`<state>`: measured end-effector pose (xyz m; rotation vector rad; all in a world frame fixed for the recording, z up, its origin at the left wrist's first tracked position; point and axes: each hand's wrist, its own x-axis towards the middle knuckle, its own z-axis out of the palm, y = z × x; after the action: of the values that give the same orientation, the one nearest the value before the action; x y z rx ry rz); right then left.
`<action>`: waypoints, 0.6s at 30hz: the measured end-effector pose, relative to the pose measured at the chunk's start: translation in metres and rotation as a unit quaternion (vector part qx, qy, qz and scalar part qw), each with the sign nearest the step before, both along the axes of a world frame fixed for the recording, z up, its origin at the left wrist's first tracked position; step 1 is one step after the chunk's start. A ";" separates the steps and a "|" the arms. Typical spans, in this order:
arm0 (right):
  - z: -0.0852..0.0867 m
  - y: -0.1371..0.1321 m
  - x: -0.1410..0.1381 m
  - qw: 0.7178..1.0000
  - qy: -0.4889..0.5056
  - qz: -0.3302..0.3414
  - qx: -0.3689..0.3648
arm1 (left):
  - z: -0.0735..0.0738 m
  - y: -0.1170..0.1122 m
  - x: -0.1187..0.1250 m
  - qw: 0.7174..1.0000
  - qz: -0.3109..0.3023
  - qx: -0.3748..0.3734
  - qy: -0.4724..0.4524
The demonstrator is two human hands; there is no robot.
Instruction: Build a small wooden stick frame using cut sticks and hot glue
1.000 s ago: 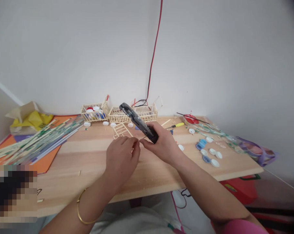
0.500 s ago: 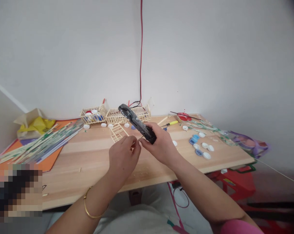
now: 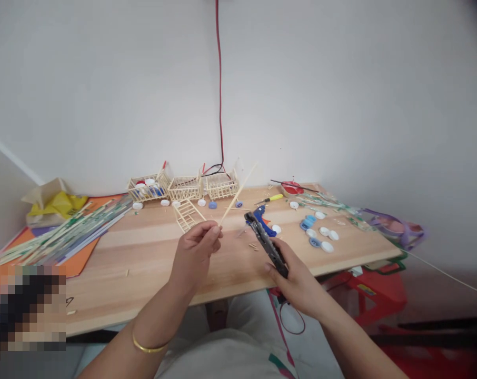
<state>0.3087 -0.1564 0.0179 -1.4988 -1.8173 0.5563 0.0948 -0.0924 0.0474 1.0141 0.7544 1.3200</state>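
Pinched between thumb and fingertips, a thin wooden stick [image 3: 238, 196] points up and to the right from my left hand [image 3: 197, 250]. My right hand [image 3: 296, 279] is closed around a long black hand tool [image 3: 266, 243] with a worn, speckled body; its exact kind is unclear. The tool's far end lies in front of a blue glue gun [image 3: 265, 223] on the table. Beyond my left hand lies a ladder-like stick frame [image 3: 188, 215]. Short stick pieces [image 3: 253, 247] rest between my hands.
Several stick-built carts [image 3: 185, 188] with bottle-cap wheels stand along the wall. Sticks [image 3: 80, 226] are piled at left on orange sheets. A yellow-handled screwdriver [image 3: 274, 198], loose bottle caps [image 3: 325, 231] and a red dish [image 3: 292, 188] lie at right. A red stool [image 3: 380, 292] stands below.
My hands, close together before, have moved apart. The right hand drew back down and right with the black tool, while the stick in my left hand now stands in clear view.
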 end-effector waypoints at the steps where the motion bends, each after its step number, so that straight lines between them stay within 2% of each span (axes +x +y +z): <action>1: -0.002 -0.002 -0.001 1.000 0.000 0.007 0.002 | -0.001 -0.002 0.003 1.000 -0.010 0.001 -0.009; 5: 0.004 -0.005 -0.010 0.999 -0.006 0.033 0.017 | -0.008 -0.007 0.010 1.000 -0.023 0.015 -0.001; 9: 0.008 -0.003 -0.022 0.998 -0.039 0.029 0.041 | -0.016 -0.011 0.010 0.998 -0.035 0.017 0.046; 18: -0.001 0.002 -0.029 0.986 -0.137 0.001 0.098 | -0.024 -0.008 -0.001 0.992 -0.046 0.038 0.109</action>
<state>0.2799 -0.1542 0.0173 -1.4947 -2.0147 0.1690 0.0938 -0.1005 0.0234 1.2553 0.8153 1.1769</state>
